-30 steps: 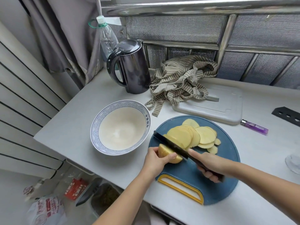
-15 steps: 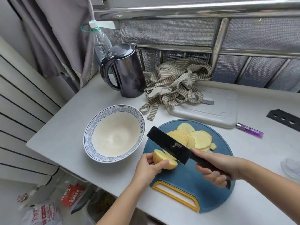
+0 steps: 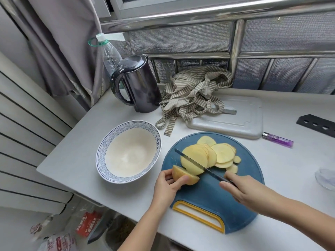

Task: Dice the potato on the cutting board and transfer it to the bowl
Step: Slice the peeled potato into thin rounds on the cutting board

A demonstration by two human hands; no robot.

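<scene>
Blue cutting board [image 3: 208,205] is sitting on the surface. Left hand [image 3: 166,185] is gripping the potato end [image 3: 183,175] at the board's left edge. Right hand [image 3: 243,189] is clenching the knife [image 3: 192,161], whose blade is crossing the potato just beside the left fingers. Slices [image 3: 223,153] are fanning beyond it, and the bowl [image 3: 126,165] is waiting just left.

Blue cutting board [image 3: 208,200], yellow-rimmed; pale-yellow potato slices [image 3: 224,153]; beige-striped cloth [image 3: 192,95].

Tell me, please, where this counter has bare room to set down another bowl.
Bare counter lies between the kettle and the bowl, and right of the blue cutting board, in front of the purple lighter. The back is crowded: striped cloth over the white cutting board.
</scene>
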